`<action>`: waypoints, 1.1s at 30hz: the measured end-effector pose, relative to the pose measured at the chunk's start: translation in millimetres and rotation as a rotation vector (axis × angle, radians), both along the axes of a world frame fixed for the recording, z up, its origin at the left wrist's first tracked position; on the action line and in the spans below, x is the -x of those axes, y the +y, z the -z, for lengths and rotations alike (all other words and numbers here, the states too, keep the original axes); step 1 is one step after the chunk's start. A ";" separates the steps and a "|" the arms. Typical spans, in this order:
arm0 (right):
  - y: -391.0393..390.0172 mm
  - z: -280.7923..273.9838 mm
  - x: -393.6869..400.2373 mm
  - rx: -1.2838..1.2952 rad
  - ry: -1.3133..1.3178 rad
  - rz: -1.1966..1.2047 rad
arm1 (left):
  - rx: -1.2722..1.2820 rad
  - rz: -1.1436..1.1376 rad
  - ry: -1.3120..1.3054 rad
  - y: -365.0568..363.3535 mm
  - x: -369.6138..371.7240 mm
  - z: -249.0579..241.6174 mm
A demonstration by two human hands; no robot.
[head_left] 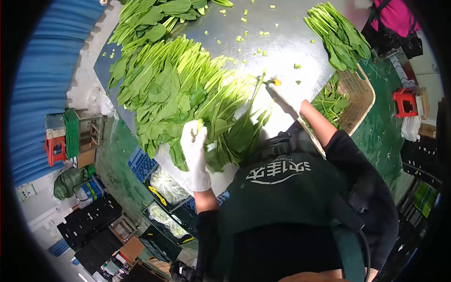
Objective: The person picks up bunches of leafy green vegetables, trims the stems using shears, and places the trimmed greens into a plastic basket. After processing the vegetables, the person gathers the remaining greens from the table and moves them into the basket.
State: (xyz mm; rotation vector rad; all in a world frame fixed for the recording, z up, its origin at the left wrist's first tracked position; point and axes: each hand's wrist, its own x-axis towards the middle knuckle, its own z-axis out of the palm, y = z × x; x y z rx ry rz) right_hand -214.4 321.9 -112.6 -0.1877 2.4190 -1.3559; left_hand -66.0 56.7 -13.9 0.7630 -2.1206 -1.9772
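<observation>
My left hand (193, 148), in a white glove, is curled closed at the near edge of a large heap of leafy greens (164, 84). A bit of pale green stalk (200, 124) shows at its fingertips. My right hand (289, 96), also gloved and washed out by glare, is closed at the right of the heap. A small dark piece with an orange-yellow end (276, 82) sticks out of it; I cannot make out what it is. Loose long-stemmed greens (251, 117) lie between the two hands, leaves toward me.
Cut stalk bits (264, 34) are scattered over the metal table (225, 23). A separate bunch of greens (339, 40) lies at the far right corner. Below it stands a tan plastic basket (361, 96) with greens inside. Crates with bagged vegetables (168, 185) sit on the floor at left.
</observation>
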 end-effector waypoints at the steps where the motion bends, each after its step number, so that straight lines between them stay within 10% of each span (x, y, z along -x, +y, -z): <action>1: -6.0 11.0 5.2 -0.001 -0.002 -0.002 | 0.060 -0.025 0.012 -9.5 -4.8 8.5; 3: -27.1 33.1 14.8 -0.306 0.463 -0.150 | 0.142 -0.016 -0.054 -22.5 -14.2 10.4; 5: -35.0 39.7 29.0 -0.301 0.305 -0.141 | 0.227 -0.016 -0.126 -28.3 -24.1 12.3; 7: -37.0 53.0 38.9 0.239 0.258 0.264 | 0.290 0.009 -0.172 -26.0 -31.0 18.4; 9: -41.9 -0.3 35.9 -0.223 0.538 0.277 | -0.008 -0.026 -0.213 -14.1 -31.9 41.2; 11: -47.5 -31.8 32.7 0.120 -0.231 0.292 | 0.521 0.260 0.006 3.7 -24.9 71.5; 13: -39.7 -40.9 35.6 0.250 -0.402 0.043 | 0.609 0.345 0.017 32.9 -10.0 91.1; 17: -51.4 16.6 26.9 0.273 -0.208 -0.147 | 0.773 0.658 -0.139 71.0 3.9 137.6; 19: -48.4 32.5 12.0 -0.015 0.416 -0.453 | 0.721 0.777 -0.158 72.2 -1.4 141.3; 20: -51.6 34.8 7.7 -0.241 0.331 -0.469 | 0.675 0.900 -0.175 71.1 -5.1 141.9; 27: -44.4 66.6 -4.4 -0.445 0.605 -0.534 | 0.816 0.295 -0.107 39.1 -29.7 111.8; 31: -31.5 12.3 5.1 -0.194 0.606 -0.562 | 1.013 0.284 -0.566 4.6 -37.3 98.1; 33: -23.5 -34.6 12.6 0.165 -0.206 -0.293 | 0.959 0.211 -0.589 -13.8 -50.2 106.2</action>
